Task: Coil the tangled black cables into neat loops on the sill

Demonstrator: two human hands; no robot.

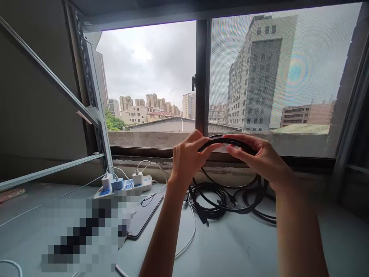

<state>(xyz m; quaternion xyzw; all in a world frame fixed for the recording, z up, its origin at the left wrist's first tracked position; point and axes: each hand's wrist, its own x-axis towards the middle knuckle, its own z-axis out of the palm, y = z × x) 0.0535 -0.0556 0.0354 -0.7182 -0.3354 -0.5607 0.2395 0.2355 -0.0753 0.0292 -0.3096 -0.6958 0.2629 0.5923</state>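
Observation:
Both hands hold up a looped black cable (230, 142) in front of the window. My left hand (188, 156) is closed, pinching the loop's left side between thumb and fingers. On the right side, my right hand (261, 156) grips the same bundle, fingertips close to those of the left. Lower turns of this cable hang down toward the table behind my forearms. A coiled black cable (211, 213) lies on the table below, with a plug end (205, 222) pointing toward me. More black cable (266, 220) rests to its right, partly behind my right forearm.
A white power strip (147, 184) with chargers plugged in stands at the back left. Near it lies a dark flat tablet-like device (147, 215). White cords (191, 238) cross the table (230, 254). A metal frame (99, 115) rises at left before the window (150, 77). One patch is pixelated.

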